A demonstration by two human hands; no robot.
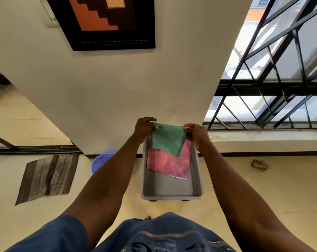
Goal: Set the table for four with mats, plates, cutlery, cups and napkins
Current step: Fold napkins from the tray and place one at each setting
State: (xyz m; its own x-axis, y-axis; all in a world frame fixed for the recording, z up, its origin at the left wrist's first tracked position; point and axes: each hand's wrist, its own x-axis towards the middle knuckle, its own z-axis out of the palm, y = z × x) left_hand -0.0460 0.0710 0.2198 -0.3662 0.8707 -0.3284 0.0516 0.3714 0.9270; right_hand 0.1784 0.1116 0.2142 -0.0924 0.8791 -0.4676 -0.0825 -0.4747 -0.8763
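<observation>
From the head view, you are looking down over your own outstretched arms at a grey bin point(172, 191) standing on the cream floor against the foot of a white wall. Your left hand point(144, 129) pinches the upper left corner of a green napkin point(167, 140), fingers curled onto the cloth's edge. Your right hand point(196, 136) grasps the upper right corner in the same way, thumb and fingers closed on the fabric. Between the two hands the top edge is stretched nearly level, and the rest of the cloth hangs down to a point at about 6 o'clock, over the far half of the bin.

Under that hanging point lies a pink cloth point(168, 165) inside the bin, spread against the far end and reaching toward the middle; the green napkin overlaps its upper part, though you cannot tell whether they touch. The near half of the bin shows bare grey bottom.

At 9 o'clock from the bin, a blue basin point(99, 160) sits on the floor, partly hidden behind your left forearm. Further out at 9 o'clock lies a brown striped floor mat point(48, 177). At 3 o'clock from the bin, a small crumpled brownish scrap point(259, 165) rests on the floor below a low ledge. Above it, at 1 o'clock, a black window grille point(274, 73) fills the frame's upper right. At 12 o'clock a dark-framed picture point(106, 22) hangs on the wall.
</observation>
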